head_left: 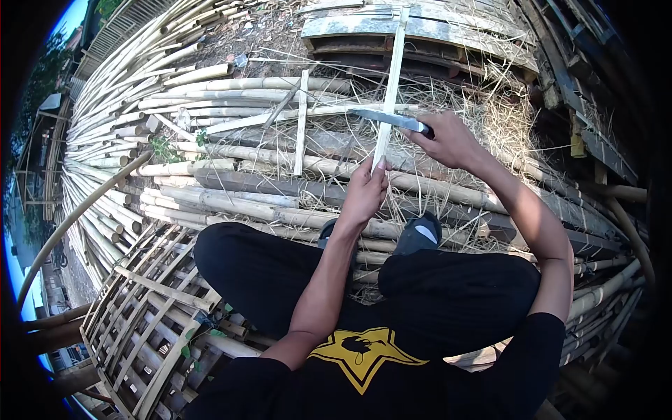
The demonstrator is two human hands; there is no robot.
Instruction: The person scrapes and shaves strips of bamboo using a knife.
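Observation:
My left hand (365,190) is closed around the near end of a long pale bamboo strip (395,70). The strip points away from me, its far end over a wooden pallet. In my right hand (448,142) is the dark handle of a knife (392,119), gripped by closed fingers. The knife's blade lies across the strip a short way beyond my left hand, its tip pointing left. Another short pale strip (302,122) lies to the left, on the bamboo poles (273,203) in front of me.
A wooden pallet (420,29) covered with shavings stands ahead. Thin shavings (490,119) are heaped at the right. Many bamboo poles (105,154) fan out on the left, near a curved pole (77,217). A woven bamboo lattice (147,322) lies beside my left knee. Stacked timber (595,91) stands at the far right.

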